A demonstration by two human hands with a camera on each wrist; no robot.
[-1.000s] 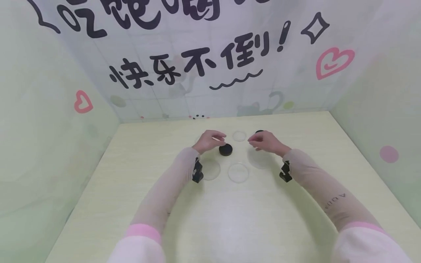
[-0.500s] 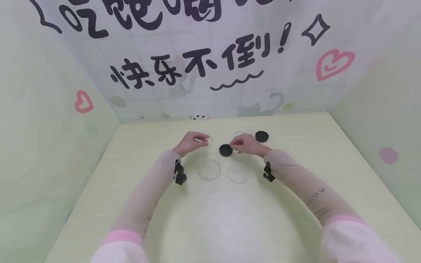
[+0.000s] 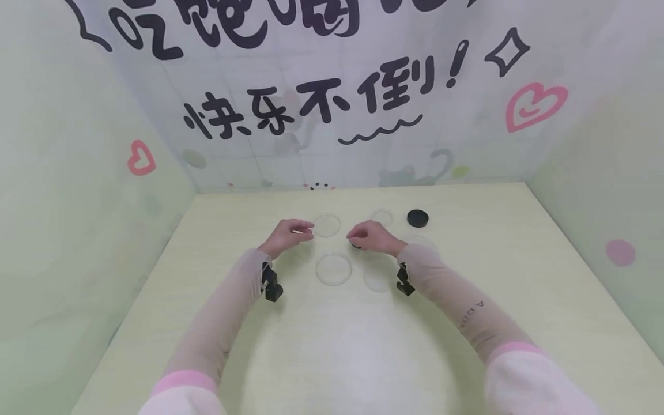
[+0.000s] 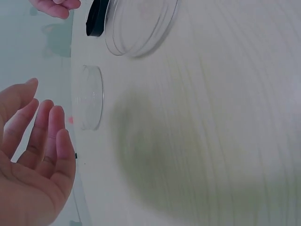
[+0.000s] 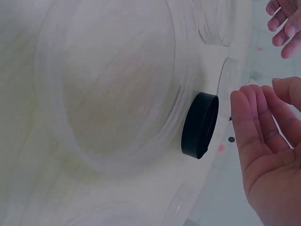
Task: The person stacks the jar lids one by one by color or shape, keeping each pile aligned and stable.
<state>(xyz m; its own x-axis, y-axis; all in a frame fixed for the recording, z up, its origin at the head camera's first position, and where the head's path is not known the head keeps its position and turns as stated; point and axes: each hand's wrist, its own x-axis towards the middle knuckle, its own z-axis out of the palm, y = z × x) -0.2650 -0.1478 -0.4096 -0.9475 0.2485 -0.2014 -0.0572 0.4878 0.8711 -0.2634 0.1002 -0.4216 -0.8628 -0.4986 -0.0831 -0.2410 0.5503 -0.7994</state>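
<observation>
My left hand (image 3: 285, 238) hovers with loosely bent fingers just left of a shallow clear round dish (image 3: 327, 225). In the left wrist view nothing is between its fingers (image 4: 40, 132). My right hand (image 3: 372, 237) hangs over a black round lid (image 3: 355, 244), which it mostly hides in the head view. The right wrist view shows that black lid (image 5: 200, 125) lying hollow side up beside a large clear dish (image 5: 117, 84). The right fingers (image 5: 249, 117) are relaxed and appear apart from the lid.
Another black lid (image 3: 417, 218) lies at the back right of the pale table (image 3: 353, 346). Clear dishes lie near the front (image 3: 334, 269), under the right wrist (image 3: 377, 275), behind the right hand (image 3: 382, 217) and by the right sleeve (image 3: 422, 243). Printed fabric walls (image 3: 311, 155) surround the table.
Both hands have moved left and slightly nearer. The right hand has gone from beside the back-right black lid to over the middle one. The left hand has drawn away from the middle lid.
</observation>
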